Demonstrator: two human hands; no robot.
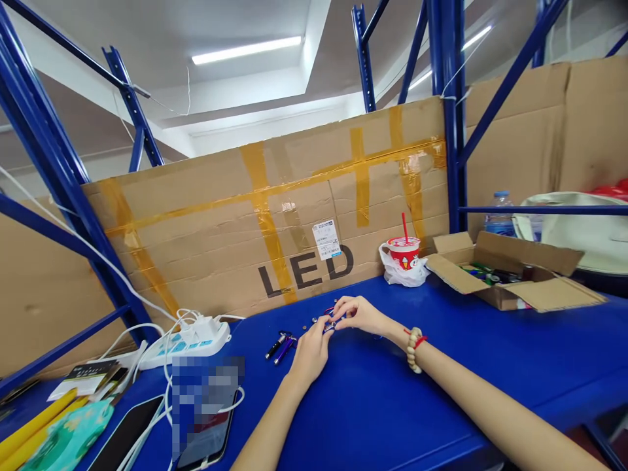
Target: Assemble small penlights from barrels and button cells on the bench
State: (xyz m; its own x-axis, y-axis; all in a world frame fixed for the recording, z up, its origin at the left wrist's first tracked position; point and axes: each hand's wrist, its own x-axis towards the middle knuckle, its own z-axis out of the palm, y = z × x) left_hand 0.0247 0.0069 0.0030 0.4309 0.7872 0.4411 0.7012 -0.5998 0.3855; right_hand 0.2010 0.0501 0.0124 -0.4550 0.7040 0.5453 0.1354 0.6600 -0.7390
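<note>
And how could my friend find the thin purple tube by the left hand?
Look at the flat blue tabletop and find the bare left hand. Just left of it lie a slim, silver-tipped black tube and a slim, silver-tipped purple tube. Yours is the purple one, nearer the hand.

From the head, the lone view faces forward, perhaps slightly down: left hand [311,350] and right hand [363,315] near, lower centre; cardboard [206,268] beyond; ceiling [235,26] at top.

We read this as a workshop or storeroom: blue metal racking [455,131], taped cardboard walling [206,255] marked LED, a power strip [189,349], an open carton [559,296], slim tubes [284,351] on a blue bench [383,405].
</note>
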